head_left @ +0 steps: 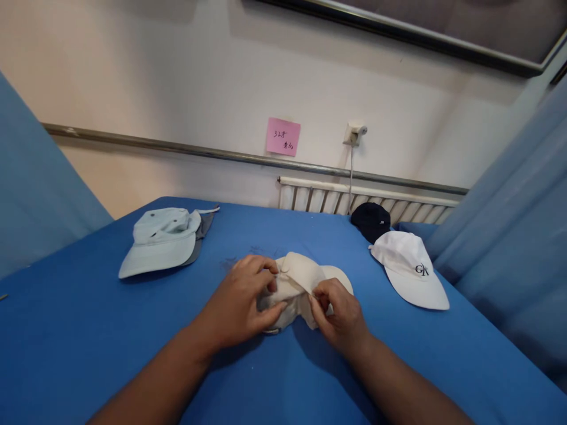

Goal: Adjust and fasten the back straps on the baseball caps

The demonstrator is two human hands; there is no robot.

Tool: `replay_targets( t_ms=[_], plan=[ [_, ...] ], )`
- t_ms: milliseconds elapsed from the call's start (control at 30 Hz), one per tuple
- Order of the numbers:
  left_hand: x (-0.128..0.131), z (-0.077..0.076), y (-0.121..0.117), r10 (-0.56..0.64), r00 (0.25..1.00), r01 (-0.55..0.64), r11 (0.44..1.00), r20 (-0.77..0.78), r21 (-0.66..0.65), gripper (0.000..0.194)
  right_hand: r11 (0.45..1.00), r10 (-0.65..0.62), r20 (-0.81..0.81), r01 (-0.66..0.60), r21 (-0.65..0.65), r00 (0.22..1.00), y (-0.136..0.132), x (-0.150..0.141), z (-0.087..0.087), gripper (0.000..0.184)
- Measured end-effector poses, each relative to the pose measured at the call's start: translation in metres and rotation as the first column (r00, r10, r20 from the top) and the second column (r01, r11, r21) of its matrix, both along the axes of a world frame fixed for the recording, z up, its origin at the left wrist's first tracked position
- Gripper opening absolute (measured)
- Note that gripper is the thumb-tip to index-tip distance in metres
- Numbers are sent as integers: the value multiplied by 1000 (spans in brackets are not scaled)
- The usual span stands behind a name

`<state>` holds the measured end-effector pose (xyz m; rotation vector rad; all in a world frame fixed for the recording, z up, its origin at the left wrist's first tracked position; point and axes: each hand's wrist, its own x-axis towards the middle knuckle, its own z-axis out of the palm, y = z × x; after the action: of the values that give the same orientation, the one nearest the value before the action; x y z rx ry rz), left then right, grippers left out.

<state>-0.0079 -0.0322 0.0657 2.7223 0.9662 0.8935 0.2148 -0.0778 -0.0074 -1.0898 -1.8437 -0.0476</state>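
Observation:
A cream cap (302, 276) lies crumpled on the blue table (110, 342) in front of me. My left hand (241, 301) grips its left side, fingers curled over the fabric and thumb pressed beneath. My right hand (339, 313) pinches the cap's right side between thumb and fingers. The cap's brim shows behind my right hand.
A pale blue hat (162, 241) with a grey flap lies at the back left. A white cap (410, 268) with a dark logo and a navy cap (371, 219) sit at the back right. Blue curtains hang on both sides. A radiator (354, 198) and a pink note (283, 136) are on the wall.

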Motion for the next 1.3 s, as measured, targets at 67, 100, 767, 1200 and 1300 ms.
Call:
replay_targets(
  t_ms=[67, 100, 767, 1200, 1300],
  plan=[
    [5, 0, -7, -7, 999, 9, 1000, -53, 30, 5, 1000, -2, -11, 2, 13, 1000, 1, 0, 0, 10],
    [7, 0, -8, -16, 998, 18, 999, -61, 38, 5, 1000, -1, -15, 2, 20, 1000, 1, 1, 0, 10],
    [-44, -9, 41, 141, 990, -140, 990, -26, 32, 23, 951, -210, -98, 180, -252, 973, 24, 31, -15, 8],
    [-53, -17, 56, 569, 809, -488, 790, 146, -371, 26, 879, -297, 78, 305, -367, 952, 32, 39, -27, 12],
    [-43, -22, 57, 560, 814, -433, 763, 156, -480, 34, 874, -297, 111, 317, -368, 948, 32, 38, -27, 14]
  ],
)
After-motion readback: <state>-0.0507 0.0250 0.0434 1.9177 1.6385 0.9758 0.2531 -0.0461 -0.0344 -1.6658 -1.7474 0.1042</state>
